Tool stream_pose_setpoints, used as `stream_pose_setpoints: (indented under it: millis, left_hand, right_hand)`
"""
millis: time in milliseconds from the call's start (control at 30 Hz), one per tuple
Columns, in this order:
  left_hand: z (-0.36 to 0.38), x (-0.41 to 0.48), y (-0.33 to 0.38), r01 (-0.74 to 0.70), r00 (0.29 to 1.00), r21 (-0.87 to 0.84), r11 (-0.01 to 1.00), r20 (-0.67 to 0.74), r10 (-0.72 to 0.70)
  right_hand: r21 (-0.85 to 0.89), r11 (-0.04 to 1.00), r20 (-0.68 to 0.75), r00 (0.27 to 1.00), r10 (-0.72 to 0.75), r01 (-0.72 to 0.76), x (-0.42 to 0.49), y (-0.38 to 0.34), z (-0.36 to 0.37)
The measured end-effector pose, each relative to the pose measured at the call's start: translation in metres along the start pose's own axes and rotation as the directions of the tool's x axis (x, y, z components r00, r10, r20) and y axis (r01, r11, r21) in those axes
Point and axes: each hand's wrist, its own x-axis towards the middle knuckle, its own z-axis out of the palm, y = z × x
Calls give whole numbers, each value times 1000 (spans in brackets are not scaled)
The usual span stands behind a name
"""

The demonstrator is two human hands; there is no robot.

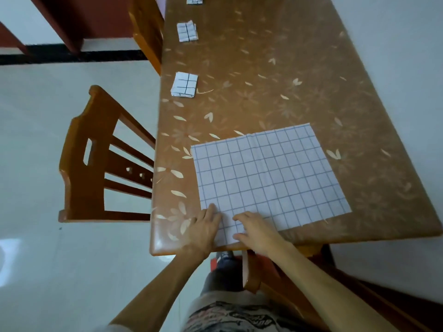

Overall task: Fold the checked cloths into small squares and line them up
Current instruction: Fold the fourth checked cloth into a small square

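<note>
Hands first: we find the left hand (203, 230) flat, pressing the spread checked cloth's (268, 178) near corner. The right hand (254, 230) rests beside it, fingers bent, grip indeterminable. Beyond the cloth, three folded squares (184, 84) line the floral table's (287, 68) edge; a wooden chair (81, 159) stands left of it.
</note>
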Motion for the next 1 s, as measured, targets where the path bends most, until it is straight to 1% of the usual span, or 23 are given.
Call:
stream_pose_setpoints:
  millis: [100, 233, 333, 400, 433, 500, 600, 700, 767, 833, 900, 1000]
  left_hand:
    - [3, 5, -4, -4, 999, -18, 1000, -37, 3]
    - [10, 15, -11, 50, 991, -56, 997, -119, -56]
    - [3, 20, -7, 59, 982, -97, 994, -175, -75]
    - [-3, 23, -1, 53, 972, -146, 988, -220, -85]
    - [-8, 24, 2, 37, 967, -163, 986, -244, -77]
    - [-14, 28, 10, -31, 969, -213, 977, -247, -22]
    - [-24, 36, 18, -154, 968, -307, 939, -237, 81]
    - [-34, 44, 16, -226, 964, -271, 936, -197, 176]
    - [-43, 51, 14, -238, 954, -241, 941, -238, 180]
    - [-52, 59, 10, -228, 945, -186, 956, -280, 171]
    - [-59, 67, 2, -163, 962, -148, 975, -245, 123]
    - [-65, 78, -16, -37, 982, -179, 983, -186, 3]
  right_hand:
    - [19, 1000, 25, 1000, 6, -7, 5, 0, 10]
    - [-10, 999, 13, 999, -36, 36, 11, 3, 15]
    - [-53, 996, -22, 997, -72, 71, 11, 4, 14]
    - [-103, 994, -81, 996, -33, 25, 11, 4, 10]
    - [-106, 994, -124, 992, -4, -10, 11, 4, 8]
    - [-73, 996, -223, 974, 34, -52, 12, 8, 2]
    - [29, 999, -315, 948, 53, -46, 10, 23, -9]
    - [127, 992, -395, 917, 59, -9, 0, 45, -20]
    - [160, 987, -451, 891, 45, 31, -12, 59, -28]
    - [209, 975, -497, 867, 41, 74, -26, 71, -37]
    - [247, 963, -534, 844, 44, 106, -39, 83, -45]
    - [269, 956, -572, 818, 61, 118, -48, 97, -55]
